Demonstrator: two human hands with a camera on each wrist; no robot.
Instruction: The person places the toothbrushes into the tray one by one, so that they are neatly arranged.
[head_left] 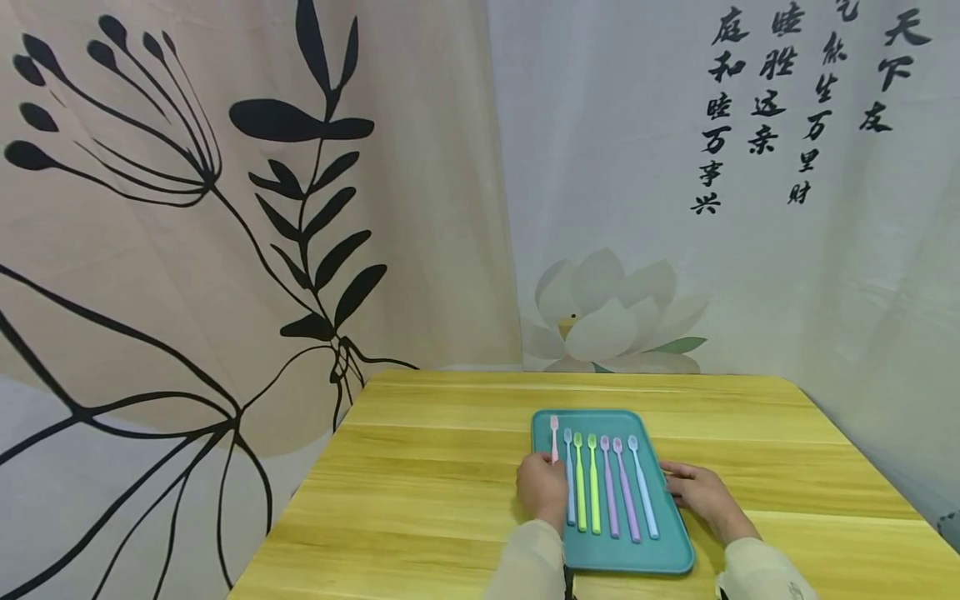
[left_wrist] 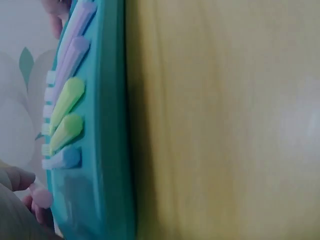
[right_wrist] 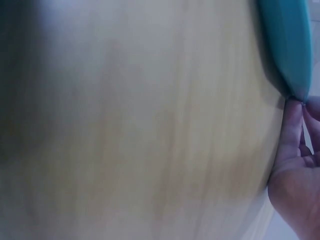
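Observation:
A pink toothbrush (head_left: 554, 435) is held in my left hand (head_left: 542, 486) over the left side of a teal tray (head_left: 618, 557). In the left wrist view, the thumb and fingers pinch the handle near the round end of that pink toothbrush (left_wrist: 42, 197). Beside it, several toothbrushes lie in a row on the tray with their heads away from me: a blue one (head_left: 569, 483), green ones (head_left: 594, 487), purple ones (head_left: 611, 492) and a light blue one (head_left: 645, 492). My right hand (head_left: 701, 493) holds the tray's right rim, thumb and fingers meeting at the edge (right_wrist: 295, 75).
The tray sits on a wood-grain table (head_left: 420, 492), near its front. Behind the table hangs a cloth backdrop (head_left: 442, 208) with printed plants, a lotus and black characters.

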